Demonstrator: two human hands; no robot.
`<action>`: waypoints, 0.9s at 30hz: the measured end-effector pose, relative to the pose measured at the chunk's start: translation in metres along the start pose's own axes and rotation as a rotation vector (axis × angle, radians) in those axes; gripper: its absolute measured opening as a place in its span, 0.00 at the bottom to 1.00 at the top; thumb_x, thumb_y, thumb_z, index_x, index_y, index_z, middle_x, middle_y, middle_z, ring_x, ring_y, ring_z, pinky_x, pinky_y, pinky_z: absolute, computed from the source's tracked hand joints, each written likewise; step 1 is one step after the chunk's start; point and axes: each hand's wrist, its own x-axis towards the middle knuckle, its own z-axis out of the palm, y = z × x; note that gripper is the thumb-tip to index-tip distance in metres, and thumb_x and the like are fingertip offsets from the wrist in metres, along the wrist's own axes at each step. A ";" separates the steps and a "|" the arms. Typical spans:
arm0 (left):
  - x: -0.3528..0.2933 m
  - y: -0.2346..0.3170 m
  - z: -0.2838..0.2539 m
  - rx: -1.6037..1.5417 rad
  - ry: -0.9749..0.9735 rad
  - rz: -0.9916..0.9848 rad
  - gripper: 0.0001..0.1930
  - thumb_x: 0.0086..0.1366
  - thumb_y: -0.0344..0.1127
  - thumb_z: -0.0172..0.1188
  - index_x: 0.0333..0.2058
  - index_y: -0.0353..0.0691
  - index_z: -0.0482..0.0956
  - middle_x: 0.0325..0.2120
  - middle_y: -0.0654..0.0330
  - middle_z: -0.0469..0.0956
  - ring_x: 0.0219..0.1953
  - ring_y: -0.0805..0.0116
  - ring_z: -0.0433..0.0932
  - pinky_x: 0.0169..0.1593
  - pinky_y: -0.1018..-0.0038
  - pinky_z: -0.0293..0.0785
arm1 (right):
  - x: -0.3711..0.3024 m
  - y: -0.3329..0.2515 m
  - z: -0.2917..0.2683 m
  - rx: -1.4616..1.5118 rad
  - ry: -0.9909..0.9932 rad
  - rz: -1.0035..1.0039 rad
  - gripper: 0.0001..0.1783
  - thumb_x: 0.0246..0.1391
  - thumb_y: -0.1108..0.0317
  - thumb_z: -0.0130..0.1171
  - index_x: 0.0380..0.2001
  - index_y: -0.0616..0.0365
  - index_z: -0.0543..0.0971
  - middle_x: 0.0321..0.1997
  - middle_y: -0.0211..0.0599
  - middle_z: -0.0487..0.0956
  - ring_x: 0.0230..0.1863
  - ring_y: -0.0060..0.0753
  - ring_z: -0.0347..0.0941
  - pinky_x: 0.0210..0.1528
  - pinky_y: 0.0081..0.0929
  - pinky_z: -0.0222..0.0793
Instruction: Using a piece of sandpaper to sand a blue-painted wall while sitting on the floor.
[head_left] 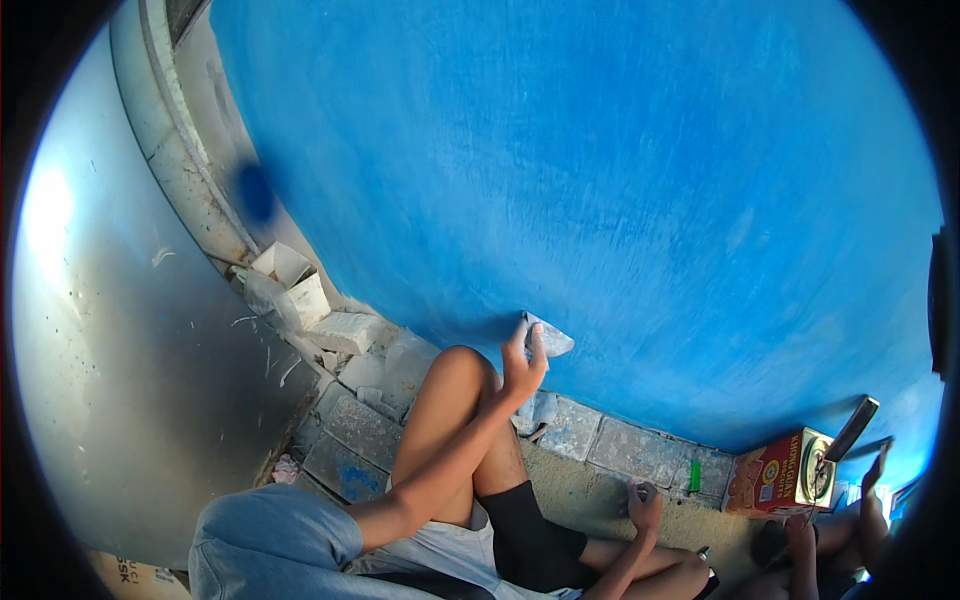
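Observation:
My left hand (pixel 522 368) is closed on a flat, grey, dusty scraper (pixel 554 338), a thin wedge-shaped plate. It is held at the lower part of the blue wall (pixel 620 200), whose surface shows paler streaks and patches. My fingers and the raised bent knee (pixel 462 372) are close together. Farther right and lower, my right hand (pixel 645 507) is held over the sandy ground by my other leg. Its fingers are curled, and what they hold, if anything, is too small to make out.
Broken white blocks (pixel 345 332) lie at the wall's left foot, beside a shiny metal sheet (pixel 150 330). Paving blocks (pixel 640 445) line the wall. A small green object (pixel 695 476) lies near a red tin (pixel 765 475) with a dark-handled tool on top. Another person's hand (pixel 876 470) is at far right.

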 end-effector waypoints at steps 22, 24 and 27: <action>-0.086 -0.049 0.019 0.316 -0.037 -0.341 0.14 0.73 0.39 0.56 0.41 0.30 0.81 0.28 0.49 0.81 0.27 0.63 0.80 0.27 0.68 0.71 | 0.004 0.005 0.002 0.117 -0.069 0.111 0.21 0.60 0.55 0.64 0.33 0.67 0.82 0.25 0.49 0.84 0.27 0.40 0.83 0.34 0.35 0.74; -0.093 -0.050 0.018 0.109 0.017 -0.699 0.15 0.73 0.39 0.56 0.42 0.30 0.81 0.29 0.49 0.82 0.29 0.62 0.80 0.32 0.67 0.72 | 0.004 0.004 0.002 0.117 -0.080 0.110 0.21 0.61 0.55 0.64 0.33 0.67 0.82 0.24 0.49 0.84 0.26 0.40 0.83 0.33 0.35 0.74; -0.101 -0.064 0.014 0.018 -0.043 -1.034 0.16 0.73 0.40 0.54 0.44 0.30 0.81 0.31 0.50 0.83 0.34 0.62 0.80 0.40 0.66 0.72 | 0.005 0.003 0.002 0.100 -0.054 0.064 0.21 0.61 0.54 0.64 0.33 0.67 0.82 0.25 0.49 0.84 0.27 0.40 0.83 0.33 0.35 0.74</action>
